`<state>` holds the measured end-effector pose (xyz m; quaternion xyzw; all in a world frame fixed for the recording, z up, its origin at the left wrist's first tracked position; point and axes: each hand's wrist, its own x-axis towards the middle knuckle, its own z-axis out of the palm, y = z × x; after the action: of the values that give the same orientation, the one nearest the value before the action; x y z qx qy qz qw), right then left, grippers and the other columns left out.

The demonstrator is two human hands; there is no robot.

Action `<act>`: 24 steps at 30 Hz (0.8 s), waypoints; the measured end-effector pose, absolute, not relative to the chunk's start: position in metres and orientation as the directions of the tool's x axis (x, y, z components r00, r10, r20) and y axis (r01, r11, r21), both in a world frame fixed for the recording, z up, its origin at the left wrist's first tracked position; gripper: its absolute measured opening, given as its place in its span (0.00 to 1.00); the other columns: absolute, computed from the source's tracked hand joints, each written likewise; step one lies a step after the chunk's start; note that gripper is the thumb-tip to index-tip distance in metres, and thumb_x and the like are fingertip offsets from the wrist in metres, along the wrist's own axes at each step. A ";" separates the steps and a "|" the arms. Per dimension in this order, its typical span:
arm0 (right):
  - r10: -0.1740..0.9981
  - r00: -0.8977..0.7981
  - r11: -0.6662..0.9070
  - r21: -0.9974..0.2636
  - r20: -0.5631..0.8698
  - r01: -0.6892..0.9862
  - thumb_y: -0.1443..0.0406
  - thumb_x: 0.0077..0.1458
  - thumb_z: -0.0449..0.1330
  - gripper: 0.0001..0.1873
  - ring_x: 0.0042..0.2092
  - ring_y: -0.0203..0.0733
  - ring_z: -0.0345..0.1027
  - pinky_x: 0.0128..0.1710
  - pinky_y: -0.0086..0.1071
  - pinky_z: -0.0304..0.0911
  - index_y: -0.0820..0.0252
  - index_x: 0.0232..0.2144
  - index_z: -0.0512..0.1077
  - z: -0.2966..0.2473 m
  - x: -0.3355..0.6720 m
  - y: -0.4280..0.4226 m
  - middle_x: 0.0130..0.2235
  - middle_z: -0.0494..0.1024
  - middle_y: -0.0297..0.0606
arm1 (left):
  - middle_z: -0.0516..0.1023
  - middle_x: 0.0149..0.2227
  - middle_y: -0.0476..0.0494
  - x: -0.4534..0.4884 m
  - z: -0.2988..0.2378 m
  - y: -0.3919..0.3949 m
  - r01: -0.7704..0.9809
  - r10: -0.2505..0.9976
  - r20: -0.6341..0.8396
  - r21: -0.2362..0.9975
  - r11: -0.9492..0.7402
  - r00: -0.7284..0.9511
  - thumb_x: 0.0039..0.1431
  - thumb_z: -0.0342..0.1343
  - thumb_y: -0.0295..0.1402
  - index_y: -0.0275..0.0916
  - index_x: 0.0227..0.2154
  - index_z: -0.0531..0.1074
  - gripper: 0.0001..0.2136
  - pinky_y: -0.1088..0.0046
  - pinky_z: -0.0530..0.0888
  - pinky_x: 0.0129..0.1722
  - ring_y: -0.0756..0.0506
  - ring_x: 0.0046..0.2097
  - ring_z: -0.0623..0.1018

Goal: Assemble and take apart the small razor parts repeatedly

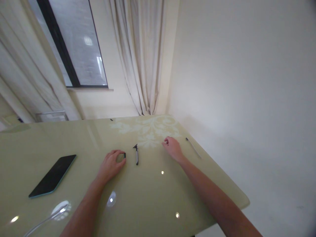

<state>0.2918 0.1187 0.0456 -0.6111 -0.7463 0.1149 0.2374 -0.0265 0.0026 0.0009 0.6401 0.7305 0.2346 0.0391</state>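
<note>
My left hand [112, 164] rests on the glossy table, its thumb and fingertips closed on the two ends of a small dark piece [124, 155], whose kind I cannot make out. Just right of it lies a razor [137, 156], its dark head pointing away from me and its grey and black handle towards me. Over the table's right part, my right hand [173, 148] is curled with its fingers drawn together; whatever they hold, if anything, is too small to name. A thin white stick with a dark tip [194, 148], resembling a toothbrush, lies beyond that hand to the right.
A black tablet with a teal edge [53, 176] lies at the left. Nearer me is a shiny spoon [46, 219]. Another small dark piece [111, 119] sits by the far edge of the table [148, 204]. Behind are curtains [140, 49]; a wall [242, 82] borders the right side.
</note>
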 end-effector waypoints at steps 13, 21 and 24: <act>0.972 0.012 0.083 -0.392 0.235 0.916 0.73 0.59 0.56 0.16 0.47 0.55 0.76 0.48 0.42 0.64 0.53 0.42 0.78 0.033 0.390 0.122 0.42 0.81 0.46 | 0.82 0.36 0.39 0.061 0.023 -0.010 0.967 0.966 0.160 0.187 0.174 -0.204 0.68 0.46 0.51 0.43 0.33 0.74 0.20 0.62 0.73 0.41 0.36 0.41 0.81; 0.926 -0.327 0.377 -0.437 0.187 0.817 0.71 0.58 0.60 0.12 0.43 0.43 0.74 0.44 0.32 0.63 0.60 0.44 0.76 0.031 0.244 0.090 0.43 0.81 0.43 | 0.83 0.35 0.39 0.065 0.022 -0.009 0.969 0.972 0.102 0.150 0.197 -0.213 0.69 0.47 0.43 0.42 0.30 0.74 0.17 0.65 0.70 0.38 0.38 0.39 0.82; 0.926 -0.336 0.378 -0.437 0.173 0.816 0.72 0.59 0.58 0.13 0.45 0.46 0.74 0.43 0.34 0.62 0.61 0.47 0.74 0.026 0.215 0.083 0.46 0.80 0.48 | 0.83 0.34 0.38 0.065 0.020 -0.010 0.967 0.968 0.106 0.147 0.210 -0.226 0.69 0.47 0.43 0.42 0.29 0.74 0.17 0.65 0.70 0.38 0.37 0.39 0.82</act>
<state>0.2155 0.0829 0.0262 -0.5407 -0.8056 0.1374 0.1997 0.0654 -0.0096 0.0201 0.6219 0.7778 0.0909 0.0049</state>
